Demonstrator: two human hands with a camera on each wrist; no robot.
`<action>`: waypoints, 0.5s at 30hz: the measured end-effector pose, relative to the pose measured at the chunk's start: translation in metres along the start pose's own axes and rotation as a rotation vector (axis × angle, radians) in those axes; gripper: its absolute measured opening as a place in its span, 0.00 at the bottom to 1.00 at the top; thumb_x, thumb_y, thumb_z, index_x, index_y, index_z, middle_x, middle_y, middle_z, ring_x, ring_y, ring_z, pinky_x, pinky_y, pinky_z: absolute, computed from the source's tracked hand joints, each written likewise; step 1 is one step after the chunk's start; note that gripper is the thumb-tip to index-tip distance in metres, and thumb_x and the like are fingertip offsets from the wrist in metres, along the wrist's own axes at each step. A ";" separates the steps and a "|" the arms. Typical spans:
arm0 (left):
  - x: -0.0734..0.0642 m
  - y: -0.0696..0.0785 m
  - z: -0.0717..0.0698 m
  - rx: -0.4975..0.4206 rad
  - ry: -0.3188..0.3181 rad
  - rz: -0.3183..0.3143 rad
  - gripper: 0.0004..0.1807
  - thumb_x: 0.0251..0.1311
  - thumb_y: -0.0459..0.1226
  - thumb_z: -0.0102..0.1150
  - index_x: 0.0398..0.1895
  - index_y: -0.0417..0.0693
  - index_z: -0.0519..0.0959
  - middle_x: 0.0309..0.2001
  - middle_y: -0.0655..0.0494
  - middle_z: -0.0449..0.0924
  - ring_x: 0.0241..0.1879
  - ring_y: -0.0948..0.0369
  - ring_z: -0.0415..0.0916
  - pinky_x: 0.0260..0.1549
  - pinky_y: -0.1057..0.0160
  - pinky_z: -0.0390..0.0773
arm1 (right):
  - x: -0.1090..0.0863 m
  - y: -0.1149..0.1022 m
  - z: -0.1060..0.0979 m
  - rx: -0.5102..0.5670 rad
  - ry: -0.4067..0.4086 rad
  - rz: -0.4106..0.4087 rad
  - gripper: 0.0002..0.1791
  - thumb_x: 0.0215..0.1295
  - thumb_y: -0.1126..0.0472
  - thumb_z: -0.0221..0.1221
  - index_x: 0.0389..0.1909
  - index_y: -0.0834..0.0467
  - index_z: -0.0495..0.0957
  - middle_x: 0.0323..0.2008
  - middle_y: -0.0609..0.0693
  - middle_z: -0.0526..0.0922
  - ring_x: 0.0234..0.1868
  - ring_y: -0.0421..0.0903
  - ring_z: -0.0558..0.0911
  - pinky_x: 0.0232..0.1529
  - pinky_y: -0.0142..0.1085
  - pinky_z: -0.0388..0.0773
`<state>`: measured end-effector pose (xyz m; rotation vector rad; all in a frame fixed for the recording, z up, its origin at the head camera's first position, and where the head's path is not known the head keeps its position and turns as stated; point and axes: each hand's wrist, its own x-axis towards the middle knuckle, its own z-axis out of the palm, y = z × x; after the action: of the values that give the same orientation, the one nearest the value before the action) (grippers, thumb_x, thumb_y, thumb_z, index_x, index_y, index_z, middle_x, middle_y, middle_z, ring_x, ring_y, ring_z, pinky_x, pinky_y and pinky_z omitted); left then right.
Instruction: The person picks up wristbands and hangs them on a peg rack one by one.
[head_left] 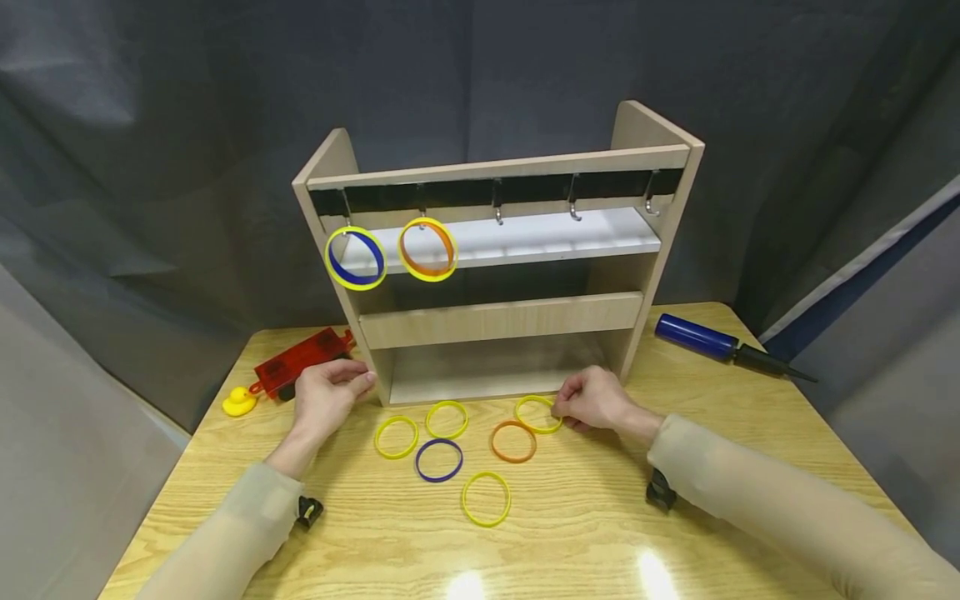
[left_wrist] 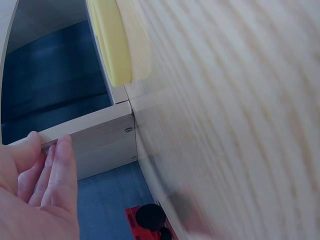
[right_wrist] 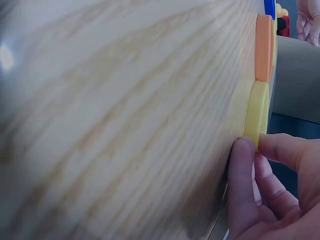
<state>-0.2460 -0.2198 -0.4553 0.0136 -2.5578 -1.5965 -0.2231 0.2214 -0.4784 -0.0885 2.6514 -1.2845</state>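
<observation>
At the right front of the wooden hook rack, my right hand (head_left: 596, 398) pinches the near-right edge of a yellow ring (right_wrist: 256, 112) between thumb and fingers. That ring lies low at the table, with an orange ring (head_left: 513, 457) right beside it. Against the lower front edge of the rack's left side panel (left_wrist: 102, 145) rest the fingertips of my left hand (head_left: 327, 400), its fingers fairly straight. Left of the orange ring lie a blue ring (head_left: 438, 481) and two yellow rings, one left (head_left: 397, 457) and one behind (head_left: 447, 437). Another yellow ring (head_left: 486, 525) lies nearest me.
From the rack's top bar (head_left: 525, 162) hang several metal hooks. Yellow and blue rings (head_left: 356, 287) hang together at the leftmost; yellow and orange rings (head_left: 428, 277) at the second. A red toy wagon (head_left: 300, 360) and yellow duck (head_left: 239, 403) sit left, a blue hand pump (head_left: 697, 338) right.
</observation>
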 end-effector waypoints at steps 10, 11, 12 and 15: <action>0.001 -0.002 0.000 -0.010 0.000 -0.007 0.13 0.70 0.36 0.78 0.53 0.38 0.92 0.46 0.42 0.97 0.43 0.53 0.97 0.44 0.58 0.95 | -0.003 -0.001 -0.002 0.103 0.022 -0.016 0.05 0.67 0.68 0.74 0.37 0.67 0.90 0.30 0.58 0.95 0.27 0.45 0.92 0.31 0.39 0.94; 0.001 -0.002 -0.001 -0.011 -0.001 -0.006 0.13 0.70 0.36 0.78 0.53 0.38 0.92 0.46 0.41 0.97 0.43 0.53 0.97 0.44 0.58 0.95 | -0.004 -0.001 -0.002 0.114 0.020 -0.022 0.06 0.67 0.68 0.74 0.38 0.67 0.90 0.31 0.59 0.95 0.28 0.45 0.93 0.32 0.39 0.94; 0.001 -0.003 -0.001 -0.014 -0.001 -0.008 0.13 0.70 0.36 0.78 0.53 0.38 0.92 0.46 0.41 0.97 0.43 0.52 0.97 0.45 0.58 0.95 | -0.005 -0.002 -0.002 0.121 0.019 -0.032 0.07 0.67 0.68 0.74 0.40 0.68 0.90 0.32 0.59 0.95 0.28 0.45 0.92 0.32 0.39 0.94; 0.001 -0.003 -0.001 -0.020 -0.003 -0.008 0.14 0.70 0.36 0.78 0.53 0.38 0.92 0.47 0.41 0.97 0.43 0.53 0.97 0.45 0.58 0.95 | -0.007 -0.002 -0.003 0.149 0.025 -0.058 0.10 0.67 0.69 0.75 0.44 0.70 0.90 0.35 0.59 0.95 0.30 0.42 0.91 0.33 0.37 0.93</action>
<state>-0.2474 -0.2217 -0.4573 0.0205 -2.5470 -1.6258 -0.2166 0.2231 -0.4736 -0.1289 2.5807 -1.5060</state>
